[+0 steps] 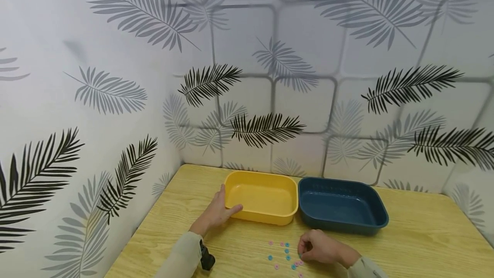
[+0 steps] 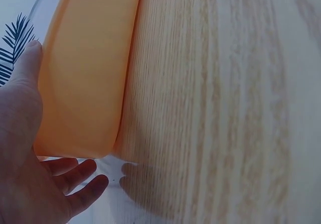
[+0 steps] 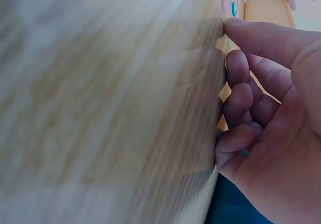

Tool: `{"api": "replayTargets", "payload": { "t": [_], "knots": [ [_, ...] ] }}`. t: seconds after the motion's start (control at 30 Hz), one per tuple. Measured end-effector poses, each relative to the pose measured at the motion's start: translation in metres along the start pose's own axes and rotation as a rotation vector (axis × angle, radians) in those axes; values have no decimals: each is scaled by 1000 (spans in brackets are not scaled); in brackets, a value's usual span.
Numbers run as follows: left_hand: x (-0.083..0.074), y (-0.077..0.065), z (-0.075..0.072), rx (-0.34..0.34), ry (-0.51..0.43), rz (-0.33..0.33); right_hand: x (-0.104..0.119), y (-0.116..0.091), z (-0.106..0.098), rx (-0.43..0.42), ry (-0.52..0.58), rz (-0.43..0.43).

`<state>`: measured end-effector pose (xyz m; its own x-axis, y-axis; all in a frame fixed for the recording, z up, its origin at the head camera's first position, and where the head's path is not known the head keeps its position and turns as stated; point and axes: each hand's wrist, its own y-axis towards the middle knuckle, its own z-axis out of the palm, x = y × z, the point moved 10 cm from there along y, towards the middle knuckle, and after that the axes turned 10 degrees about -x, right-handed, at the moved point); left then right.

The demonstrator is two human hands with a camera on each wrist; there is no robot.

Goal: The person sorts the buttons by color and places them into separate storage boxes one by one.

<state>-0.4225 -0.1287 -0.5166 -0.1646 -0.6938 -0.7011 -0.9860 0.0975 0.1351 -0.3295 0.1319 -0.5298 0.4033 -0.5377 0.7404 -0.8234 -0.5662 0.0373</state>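
My left hand (image 1: 218, 211) lies against the left end of the yellow tray (image 1: 261, 218), its thumb along the near side and the fingers at the end wall. In the left wrist view those fingers (image 2: 83, 191) look relaxed and spread. Low over the table, my right hand (image 1: 318, 247) has its fingers curled down among small pink and blue rings. One blue ring (image 1: 300, 256) shows right at its fingertips. The right wrist view shows a gap between thumb and forefinger, and a teal speck (image 3: 244, 152) by the curled fingers; whether anything is held is unclear.
A dark blue tray (image 1: 343, 225) stands against the yellow one, on its right. Several rings, such as a pink ring (image 1: 276, 266) and a blue ring (image 1: 270, 258), lie scattered on the wooden table (image 1: 432, 231). Behind rises a leaf-patterned wall (image 1: 247, 98).
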Motion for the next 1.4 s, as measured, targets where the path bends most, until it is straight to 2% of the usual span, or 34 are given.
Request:
{"api": "replayTargets", "payload": {
  "t": [0.27, 0.4, 0.5, 0.63, 0.9, 1.07, 1.4],
  "knots": [
    [2, -1, 0, -6, -13, 1, 0, -2, -9, -63, 40, -12],
    [2, -1, -1, -6, -15, -2, 0, -3, -17, -99, 25, 0],
    [2, -1, -1, -5, -4, 3, 6, -2, -25, -125, 12, -16],
    [0, -1, -1, -5, 0, 11, 16, -1, -36, -149, 48, -9],
    [-1, -2, -2, 2, -16, -4, 22, 8, -56, -218, 59, 57],
    [-3, -4, -1, 9, -12, -7, 25, 14, -65, -273, 44, 38],
    [-2, -2, 0, 10, -4, 3, 27, 27, -75, -410, 25, 75]
  ]
}}
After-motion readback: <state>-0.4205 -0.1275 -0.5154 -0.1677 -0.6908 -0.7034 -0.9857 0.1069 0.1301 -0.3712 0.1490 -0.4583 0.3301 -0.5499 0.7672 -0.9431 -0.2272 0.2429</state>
